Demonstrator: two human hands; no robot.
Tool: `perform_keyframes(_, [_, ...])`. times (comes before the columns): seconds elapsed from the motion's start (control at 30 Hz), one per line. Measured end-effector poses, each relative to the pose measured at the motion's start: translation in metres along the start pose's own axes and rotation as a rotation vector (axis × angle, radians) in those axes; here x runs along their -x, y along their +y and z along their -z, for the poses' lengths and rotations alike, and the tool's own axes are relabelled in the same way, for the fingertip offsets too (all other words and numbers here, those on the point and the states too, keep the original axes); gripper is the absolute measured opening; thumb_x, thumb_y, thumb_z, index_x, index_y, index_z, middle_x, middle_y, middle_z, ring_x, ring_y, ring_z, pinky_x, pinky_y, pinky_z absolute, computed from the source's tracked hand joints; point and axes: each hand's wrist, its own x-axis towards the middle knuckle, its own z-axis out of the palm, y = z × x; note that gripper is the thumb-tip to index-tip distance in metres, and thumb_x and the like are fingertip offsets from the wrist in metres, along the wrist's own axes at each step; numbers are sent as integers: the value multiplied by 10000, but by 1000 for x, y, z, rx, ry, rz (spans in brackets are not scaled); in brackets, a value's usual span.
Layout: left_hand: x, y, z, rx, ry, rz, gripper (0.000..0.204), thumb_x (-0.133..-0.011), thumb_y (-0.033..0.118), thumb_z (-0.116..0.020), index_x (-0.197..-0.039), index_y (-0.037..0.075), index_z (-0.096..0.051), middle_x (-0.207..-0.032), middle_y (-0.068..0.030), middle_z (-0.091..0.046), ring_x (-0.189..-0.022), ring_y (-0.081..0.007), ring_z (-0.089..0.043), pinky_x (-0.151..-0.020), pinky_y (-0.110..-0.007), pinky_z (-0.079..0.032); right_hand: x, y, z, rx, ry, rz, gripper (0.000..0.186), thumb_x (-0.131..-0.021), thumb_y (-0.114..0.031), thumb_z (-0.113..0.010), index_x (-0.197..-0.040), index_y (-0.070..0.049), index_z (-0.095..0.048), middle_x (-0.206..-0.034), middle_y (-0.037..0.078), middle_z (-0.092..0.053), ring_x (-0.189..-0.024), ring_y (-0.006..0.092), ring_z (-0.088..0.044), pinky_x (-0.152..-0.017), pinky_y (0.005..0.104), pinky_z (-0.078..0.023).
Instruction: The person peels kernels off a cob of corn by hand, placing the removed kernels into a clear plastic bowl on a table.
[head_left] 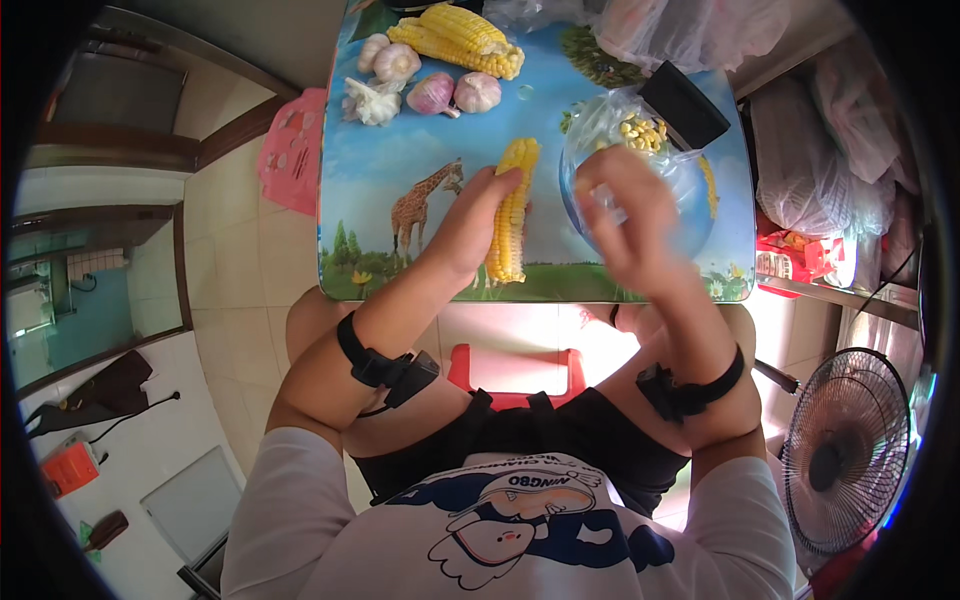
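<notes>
The left hand's (478,222) fingers are closed around a partly stripped yellow corn cob (511,220), thumb pressed near its far end, while the right hand's (635,215) fingers are curled and blurred, so whether they hold anything cannot be told. The cob's near end lies close to the near edge of the printed table (362,185); bare tabletop opens to the left of the left hand, and a narrower bare strip separates the cob from a round bowl (692,232) on the right, itself near the right edge. The left forearm reaches far and rightward; the right one angles far and leftward, its hand over the bowl. Beyond, corn kernels (643,132) sit in a clear plastic bag (596,125) beside a black box (684,105), with garlic bulbs (432,94) far left.
</notes>
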Motion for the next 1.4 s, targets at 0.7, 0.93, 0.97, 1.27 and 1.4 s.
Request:
perform_keyframes(0.7, [2,2,-6,-38,-29,-9,303,-952,368,-528,-1065,90,-485,-861,-51,-550,-638,-141,-554,-563,-285,-458,1,34,41,52,-68,-618,274,-845,-105,-476,-939,4,-709,-617,94,-626,-518,168,-557,-544,308,-437])
perform_keyframes(0.93, [0,0,-4,-57,-27,-12,314,-952,367,-530,-1089,86,-493,-861,-46,-547,-644,-141,-555,-571,-281,-457,-2,25,24,208,198,-241,157,-790,-44,-548,-860,2,-682,-655,114,-615,-524,224,-546,-546,347,-443])
perform_keyframes(0.97, [0,-1,-5,-68,-27,-29,311,-955,363,-525,-1091,85,-498,-861,-44,-548,-651,-140,-558,-576,-279,-459,-5,18,21,271,288,-57,113,-777,-32,-572,-828,1,-668,-680,120,-621,-530,234,-545,-544,351,-445])
perform_keyframes(1.27, [8,0,-16,-250,-14,-184,363,-955,300,-555,-1139,-5,-487,-999,-59,-545,-895,-100,-527,-785,-264,-445,14,-27,-25,-26,-279,-468,245,-819,-253,-671,-726,-27,-669,-595,141,-605,-537,332,-594,-531,431,-462])
perform_keyframes(1.4, [7,-2,-13,-279,-19,-191,370,-951,289,-563,-1151,-10,-478,-1000,-64,-543,-905,-102,-530,-796,-265,-448,13,-22,-27,-43,-335,-515,320,-836,-322,-674,-718,-24,-661,-567,154,-587,-535,355,-585,-524,445,-450])
